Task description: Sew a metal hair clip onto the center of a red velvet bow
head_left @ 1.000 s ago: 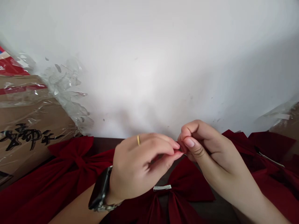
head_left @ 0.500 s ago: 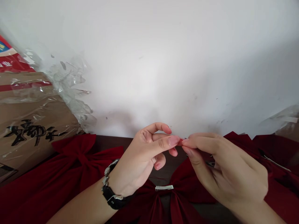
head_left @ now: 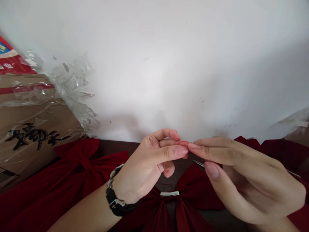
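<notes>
My left hand [head_left: 149, 161] is raised above the dark table, its thumb and index finger pinching a thin red thread [head_left: 183, 142]. The thread bends in a small loop at those fingertips. My right hand [head_left: 243, 177] meets them from the right, its forefingers stretched out and touching the thread's end, the thumb held apart below. A thin silver pointed piece [head_left: 198, 163] shows beside the right thumb; the rest is hidden, and whether the hand touches it I cannot tell. Underneath lies a dark red fabric bow [head_left: 200, 190] with a silver clip [head_left: 170, 194] at its middle.
Another red bow [head_left: 84, 161] lies at the left, near a cardboard box [head_left: 36, 112] wrapped in clear plastic. More dark red fabric [head_left: 280, 149] is at the right, partly behind my hand. A white wall [head_left: 154, 71] rises behind the table.
My right hand has shifted right and its thumb has parted from the forefingers. The red thread now shows as a loop at the left fingertips. My left hand has barely moved.
</notes>
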{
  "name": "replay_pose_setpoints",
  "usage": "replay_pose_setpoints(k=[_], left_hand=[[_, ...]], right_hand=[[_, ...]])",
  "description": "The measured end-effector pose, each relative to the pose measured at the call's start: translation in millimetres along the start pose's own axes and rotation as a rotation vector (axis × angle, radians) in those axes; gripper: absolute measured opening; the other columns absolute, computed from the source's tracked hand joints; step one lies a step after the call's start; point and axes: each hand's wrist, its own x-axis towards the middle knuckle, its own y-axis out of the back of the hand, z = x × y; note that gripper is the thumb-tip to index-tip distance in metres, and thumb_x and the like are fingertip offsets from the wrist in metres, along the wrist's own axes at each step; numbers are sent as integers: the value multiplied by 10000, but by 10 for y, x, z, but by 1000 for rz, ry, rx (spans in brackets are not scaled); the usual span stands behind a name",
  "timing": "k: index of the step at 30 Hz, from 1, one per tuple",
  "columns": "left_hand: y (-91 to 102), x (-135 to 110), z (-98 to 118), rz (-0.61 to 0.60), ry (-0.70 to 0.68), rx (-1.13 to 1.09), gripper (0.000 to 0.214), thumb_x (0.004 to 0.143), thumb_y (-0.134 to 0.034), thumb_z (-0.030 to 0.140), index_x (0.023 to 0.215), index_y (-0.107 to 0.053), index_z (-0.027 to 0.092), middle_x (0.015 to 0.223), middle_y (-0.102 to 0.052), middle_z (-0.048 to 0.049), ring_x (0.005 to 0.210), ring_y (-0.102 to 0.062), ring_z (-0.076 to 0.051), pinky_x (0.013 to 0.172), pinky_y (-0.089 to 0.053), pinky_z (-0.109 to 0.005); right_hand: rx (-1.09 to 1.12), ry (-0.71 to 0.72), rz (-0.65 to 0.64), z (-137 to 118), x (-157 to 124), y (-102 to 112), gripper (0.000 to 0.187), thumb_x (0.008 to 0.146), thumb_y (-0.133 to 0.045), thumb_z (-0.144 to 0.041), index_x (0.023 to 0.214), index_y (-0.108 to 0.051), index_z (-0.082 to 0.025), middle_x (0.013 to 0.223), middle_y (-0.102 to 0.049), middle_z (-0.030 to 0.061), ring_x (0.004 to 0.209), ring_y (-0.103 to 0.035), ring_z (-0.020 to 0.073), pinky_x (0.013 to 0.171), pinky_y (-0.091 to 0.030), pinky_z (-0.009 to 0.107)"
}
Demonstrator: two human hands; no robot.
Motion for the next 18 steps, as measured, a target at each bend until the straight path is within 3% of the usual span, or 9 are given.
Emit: replay_pose_setpoints(k=[4, 8, 12, 18], left_hand=[[2, -6, 4, -4, -28, 41, 152, 798, -711, 91, 881, -617, 176, 765, -724, 44, 678, -648, -38, 427, -457, -66], [-16, -6, 0, 19, -90, 90, 172, 786, -717, 84, 865, -598, 180, 771, -726, 42, 680, -644, -49, 431, -465, -73], [-27, -19, -18, 55, -175, 213, 188, 767, -732, 84, 820, -580, 181, 745, -717, 55, 587, -586, -34, 433, -472, -76], [-58, -71, -51, 163, -374, 520, 183, 785, -731, 131, 830, -569, 203, 791, -731, 57, 603, -605, -36, 484, -481, -81]], right_hand=[[129, -170, -47, 7, -14, 27, 285, 803, -564, -5, 1028, -649, -158, 910, -703, 26, 812, -671, 97, 681, -572, 157], [120, -332, -50, 19, -15, 28, 193, 838, -616, -90, 999, -624, -197, 815, -662, -13, 709, -638, 70, 587, -534, 124], [47, -384, -61, 10, -17, 17, 94, 823, -669, -150, 882, -621, -206, 742, -640, -24, 632, -611, 65, 511, -488, 120], [1, -407, -56, -32, -5, -3, 93, 806, -672, -134, 820, -607, -198, 646, -593, -56, 546, -537, 16, 494, -442, 64]])
